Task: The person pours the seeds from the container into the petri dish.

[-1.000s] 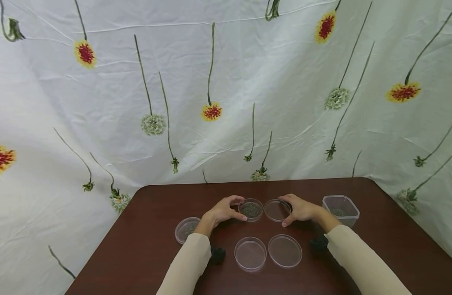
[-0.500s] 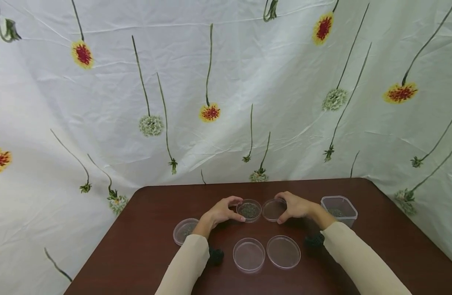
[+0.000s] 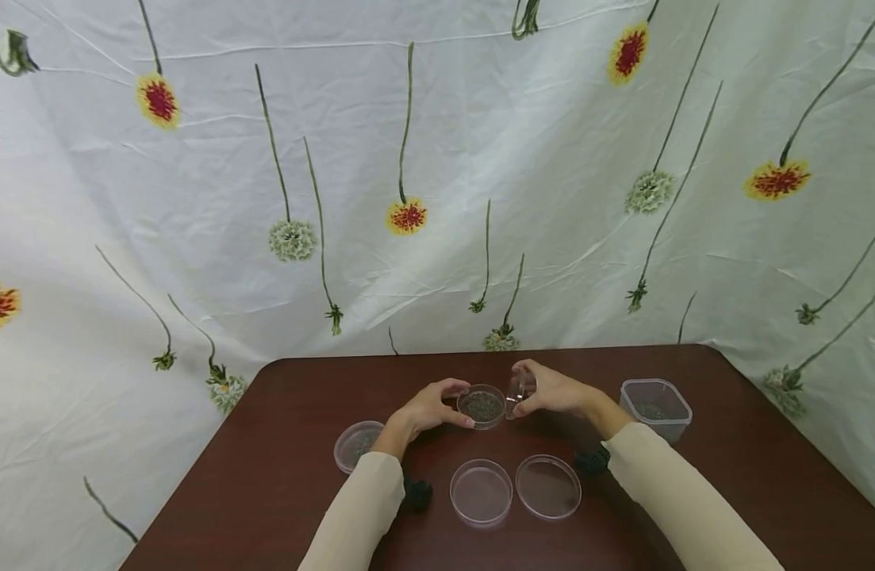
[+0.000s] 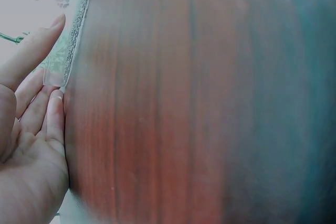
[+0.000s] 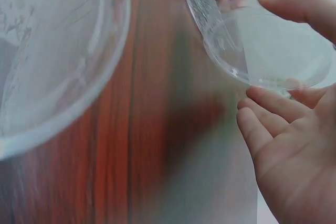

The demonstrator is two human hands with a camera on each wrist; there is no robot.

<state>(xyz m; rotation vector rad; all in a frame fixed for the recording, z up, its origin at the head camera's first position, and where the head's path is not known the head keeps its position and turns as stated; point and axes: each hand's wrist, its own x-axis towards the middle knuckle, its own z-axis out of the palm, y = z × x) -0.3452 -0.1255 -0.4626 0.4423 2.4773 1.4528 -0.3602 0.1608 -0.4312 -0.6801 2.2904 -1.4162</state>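
On the brown tabletop (image 3: 280,476), the left sleeve (image 3: 358,507) partly hides a speckled dish (image 3: 354,444); a clear tub (image 3: 669,428) stands right. The right hand (image 3: 551,390) pinches a clear dish (image 3: 517,388), level earlier, now tipped on edge just beside the filled dish (image 3: 482,405) the left hand (image 3: 430,407) grips. Two dishes (image 3: 481,492) lie nearer.

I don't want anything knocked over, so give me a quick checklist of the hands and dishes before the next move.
1. Left hand on the filled dish: ok, thumb and fingers are at its rim.
2. Right hand holding the clear dish: ok, between thumb and fingers.
3. Clear dish level: not ok, it is tipped steeply.
4. Clear dish apart from the filled dish: cannot tell, they overlap in the right wrist view.
5. Front-left dish and front-right dish flat on the table: ok.
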